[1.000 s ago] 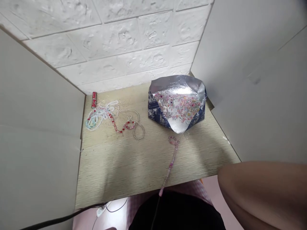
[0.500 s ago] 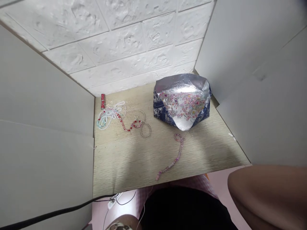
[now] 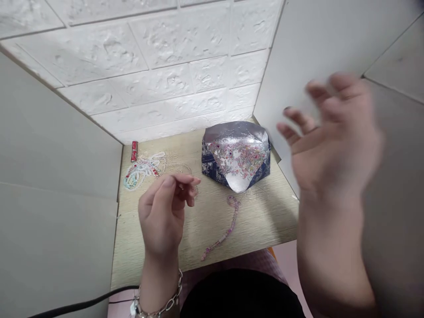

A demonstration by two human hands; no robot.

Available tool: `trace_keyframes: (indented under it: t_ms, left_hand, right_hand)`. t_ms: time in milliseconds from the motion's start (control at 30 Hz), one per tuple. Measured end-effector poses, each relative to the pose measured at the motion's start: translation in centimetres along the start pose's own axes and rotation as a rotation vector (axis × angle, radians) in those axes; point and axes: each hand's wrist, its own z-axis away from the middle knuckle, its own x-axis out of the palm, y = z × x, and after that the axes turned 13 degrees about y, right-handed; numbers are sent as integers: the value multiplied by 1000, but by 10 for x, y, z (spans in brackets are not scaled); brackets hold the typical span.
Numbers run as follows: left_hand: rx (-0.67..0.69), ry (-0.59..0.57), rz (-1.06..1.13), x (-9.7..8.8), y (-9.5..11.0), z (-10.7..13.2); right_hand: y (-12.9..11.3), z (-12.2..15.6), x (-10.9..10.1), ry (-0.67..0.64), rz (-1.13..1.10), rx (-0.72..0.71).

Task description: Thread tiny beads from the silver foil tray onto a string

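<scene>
Our left hand point(image 3: 163, 212) and blurred right hand point(image 3: 334, 141) have risen; we cannot tell what they pinch. The strand point(image 3: 229, 231) lies untouched.

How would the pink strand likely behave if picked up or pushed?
The pink strand is probably floppy: it lies in a bend, with a loop at its far end. It is likely light, being thin and finely beaded. Its near end lies close to the front edge of the table, so a push that way might send it over.
</scene>
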Motion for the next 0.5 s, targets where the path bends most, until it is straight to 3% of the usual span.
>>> trace_keyframes:
  t_ms: [100,267,367,500]
  left_hand:
    - [-234,-40,-76,-5,-12,-11]
    - [-514,-112,-230,-3,-23,-23]
    - [-518,-125,-308,7,-26,-30]
    - [-407,-195,-442,22,-31,-42]
  right_hand:
    - [33,-7,12,6,62,106]
    - [89,-17,20,-210,383,104]
    - [98,-19,25,-288,516,87]
    - [95,-25,32,-339,714,12]
